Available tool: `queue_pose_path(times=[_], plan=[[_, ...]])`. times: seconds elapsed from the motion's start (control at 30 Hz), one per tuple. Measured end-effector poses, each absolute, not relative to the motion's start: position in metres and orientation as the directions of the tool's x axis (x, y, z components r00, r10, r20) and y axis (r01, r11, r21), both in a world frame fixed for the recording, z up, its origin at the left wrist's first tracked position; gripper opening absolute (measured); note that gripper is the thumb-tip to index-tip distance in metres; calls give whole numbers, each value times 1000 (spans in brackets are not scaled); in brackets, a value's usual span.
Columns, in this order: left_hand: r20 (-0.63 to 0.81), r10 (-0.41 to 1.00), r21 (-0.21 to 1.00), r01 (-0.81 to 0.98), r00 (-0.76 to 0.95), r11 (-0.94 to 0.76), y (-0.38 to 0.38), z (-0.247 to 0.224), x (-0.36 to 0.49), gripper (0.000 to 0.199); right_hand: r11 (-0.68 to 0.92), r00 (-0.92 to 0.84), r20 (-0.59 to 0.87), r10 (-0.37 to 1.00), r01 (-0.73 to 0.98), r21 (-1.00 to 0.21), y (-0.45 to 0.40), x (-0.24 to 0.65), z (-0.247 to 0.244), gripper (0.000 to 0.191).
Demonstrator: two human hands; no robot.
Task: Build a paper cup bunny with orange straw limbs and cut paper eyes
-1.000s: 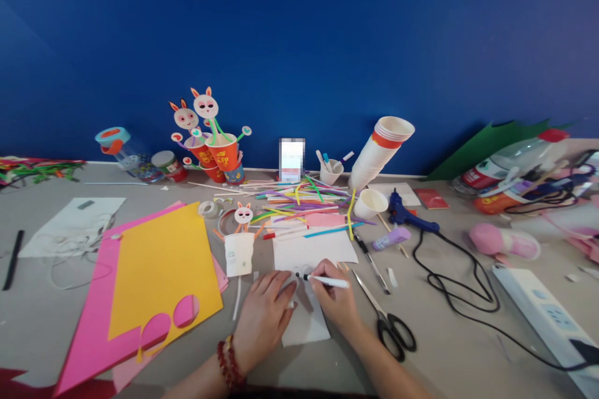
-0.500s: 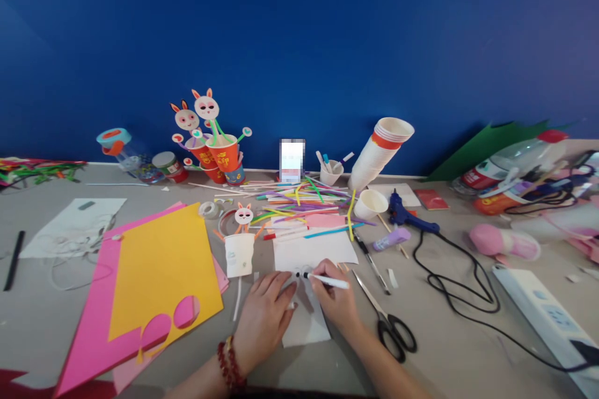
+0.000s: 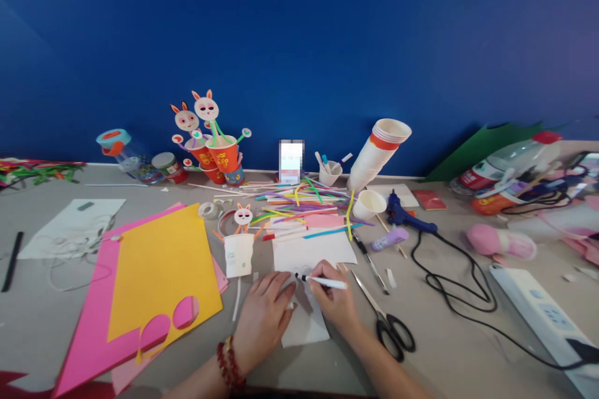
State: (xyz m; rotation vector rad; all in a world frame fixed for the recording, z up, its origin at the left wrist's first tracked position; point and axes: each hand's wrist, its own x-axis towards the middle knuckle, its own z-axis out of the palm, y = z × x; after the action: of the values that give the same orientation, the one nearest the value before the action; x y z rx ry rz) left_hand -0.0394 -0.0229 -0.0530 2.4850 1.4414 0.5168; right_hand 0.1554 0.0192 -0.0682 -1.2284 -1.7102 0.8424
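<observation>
In my right hand (image 3: pixel 331 299) is a white marker (image 3: pixel 327 282), its dark tip pointing left at the white paper (image 3: pixel 306 326) under my hands. Small dark marks show on the paper near the tip. My left hand (image 3: pixel 266 308) lies with fingers stretched out over the paper's left side; a small white piece shows by its thumb. Just beyond that hand stands a white paper cup (image 3: pixel 238 255) with a rabbit face (image 3: pixel 243 216) on top and a white straw beneath. Another white sheet (image 3: pixel 313 250) lies farther back.
Black-handled scissors (image 3: pixel 390 327) and a pen (image 3: pixel 369 262) lie right of my right hand. Farther right are a blue glue gun (image 3: pixel 409 217) with its cord and a power strip (image 3: pixel 538 312). Yellow card (image 3: pixel 163 268) lies left; straws (image 3: pixel 299 199) and stacked cups (image 3: pixel 377 156) are behind.
The marker and my right hand have shifted very slightly left. My left hand keeps its place on the paper.
</observation>
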Motion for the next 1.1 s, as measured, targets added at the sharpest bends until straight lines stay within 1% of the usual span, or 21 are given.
queue_pose_path(times=[1.1], plan=[[206, 868, 365, 788, 451, -496, -23, -53, -39, 37, 293, -151, 252, 956, 405, -866, 20, 156, -69, 16]])
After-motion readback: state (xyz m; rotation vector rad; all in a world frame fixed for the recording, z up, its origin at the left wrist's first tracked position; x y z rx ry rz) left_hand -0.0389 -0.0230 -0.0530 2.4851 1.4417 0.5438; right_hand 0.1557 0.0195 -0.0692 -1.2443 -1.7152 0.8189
